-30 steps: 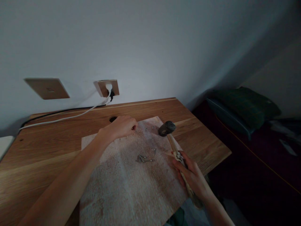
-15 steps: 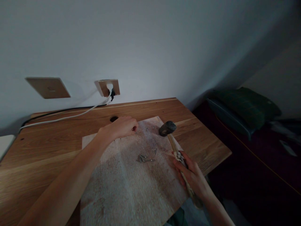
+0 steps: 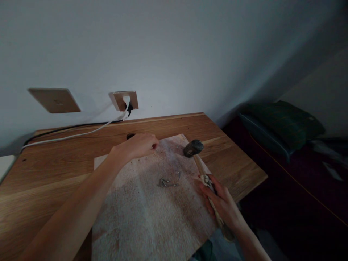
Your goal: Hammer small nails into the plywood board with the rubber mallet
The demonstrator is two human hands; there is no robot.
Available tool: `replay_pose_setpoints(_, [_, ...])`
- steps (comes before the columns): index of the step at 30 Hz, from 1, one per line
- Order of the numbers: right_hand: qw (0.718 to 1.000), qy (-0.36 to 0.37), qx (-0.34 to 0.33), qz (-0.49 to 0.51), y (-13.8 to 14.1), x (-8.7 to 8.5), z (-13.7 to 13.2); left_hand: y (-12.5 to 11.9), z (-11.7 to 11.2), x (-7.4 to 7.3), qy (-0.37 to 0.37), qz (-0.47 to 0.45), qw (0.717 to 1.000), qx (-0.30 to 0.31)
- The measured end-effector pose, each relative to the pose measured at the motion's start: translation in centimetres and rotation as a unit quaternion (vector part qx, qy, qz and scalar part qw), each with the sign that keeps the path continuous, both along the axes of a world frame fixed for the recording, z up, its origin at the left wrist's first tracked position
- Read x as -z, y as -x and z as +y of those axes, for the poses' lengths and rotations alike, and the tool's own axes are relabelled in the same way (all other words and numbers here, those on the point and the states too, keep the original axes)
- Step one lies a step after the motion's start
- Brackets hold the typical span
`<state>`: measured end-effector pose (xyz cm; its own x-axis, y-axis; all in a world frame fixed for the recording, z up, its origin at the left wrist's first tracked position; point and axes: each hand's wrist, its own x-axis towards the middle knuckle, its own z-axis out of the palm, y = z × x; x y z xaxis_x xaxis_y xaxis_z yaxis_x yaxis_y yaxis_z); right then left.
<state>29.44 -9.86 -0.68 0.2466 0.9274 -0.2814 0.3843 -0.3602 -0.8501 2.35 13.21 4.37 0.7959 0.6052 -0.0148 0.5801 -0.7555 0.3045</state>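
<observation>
A pale worn board (image 3: 141, 214) lies on a wooden desk (image 3: 49, 170). My right hand (image 3: 221, 203) grips the wooden handle of a hammer (image 3: 193, 148), whose dark head rests at the board's far right corner. My left hand (image 3: 140, 145) reaches to the board's far edge with its fingers pinched together on something too small to make out. A small heap of nails (image 3: 167, 182) lies on the board between my hands.
A white cable (image 3: 73, 136) runs along the desk's back edge to a wall socket (image 3: 124, 100). A second wall plate (image 3: 54, 100) sits to the left. A cable hole (image 3: 130, 136) is behind my left hand. A dark bag (image 3: 282, 125) lies right of the desk.
My left hand has shifted very slightly at the board's far edge. The hammer and right hand stay where they were.
</observation>
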Motion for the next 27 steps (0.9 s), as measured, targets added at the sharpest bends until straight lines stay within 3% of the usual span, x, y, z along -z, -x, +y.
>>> replay_pose_setpoints(5, [1.0, -0.007, -0.007, 0.003, 0.1, -0.5, 0.0, 0.1, 0.1, -0.1, 0.014, -0.015, 1.0, -0.019])
replay_pose_setpoints(13, [1.0, -0.008, -0.002, 0.015, 0.1, -0.3, 0.0, 0.1, 0.7, 0.7, 0.006, -0.019, 1.0, 0.015])
replay_pose_setpoints(27, [1.0, -0.006, -0.01, 0.006, 0.0, -0.4, 0.0, -0.9, 0.9, 1.9, -0.011, -0.08, 0.996, 0.021])
